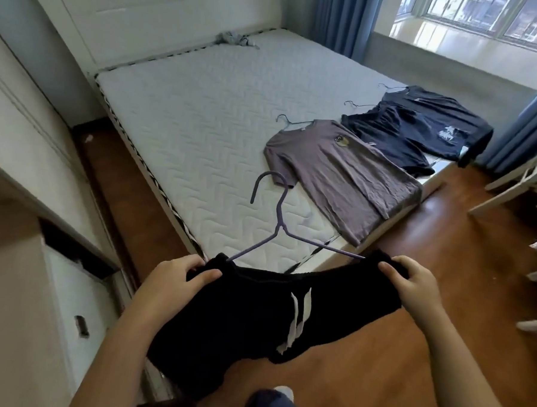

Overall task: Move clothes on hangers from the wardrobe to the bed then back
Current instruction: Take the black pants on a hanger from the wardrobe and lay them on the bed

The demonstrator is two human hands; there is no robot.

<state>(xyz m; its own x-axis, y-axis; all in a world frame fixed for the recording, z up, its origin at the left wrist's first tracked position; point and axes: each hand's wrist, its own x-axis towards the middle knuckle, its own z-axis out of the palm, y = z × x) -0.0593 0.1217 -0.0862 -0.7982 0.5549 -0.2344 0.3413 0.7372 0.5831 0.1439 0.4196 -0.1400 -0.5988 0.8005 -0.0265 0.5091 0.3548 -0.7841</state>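
Observation:
I hold a pair of black shorts (249, 314) with white drawstrings on a purple hanger (278, 222) above the floor, just short of the bed's near corner. My left hand (179, 276) grips the waistband's left end and my right hand (412, 279) grips its right end. The hanger's hook points away from me over the mattress (203, 122). On the bed's right side lie a grey-brown T-shirt (340, 173) and two dark garments (395, 138) (436, 115), each on a hanger.
White wardrobe and drawer fronts (28, 190) stand along the left. A crumpled grey cloth (235, 39) lies at the bed's head. Blue curtains (342, 17) frame the window. White furniture (520, 182) stands at the right on the wooden floor (445, 243).

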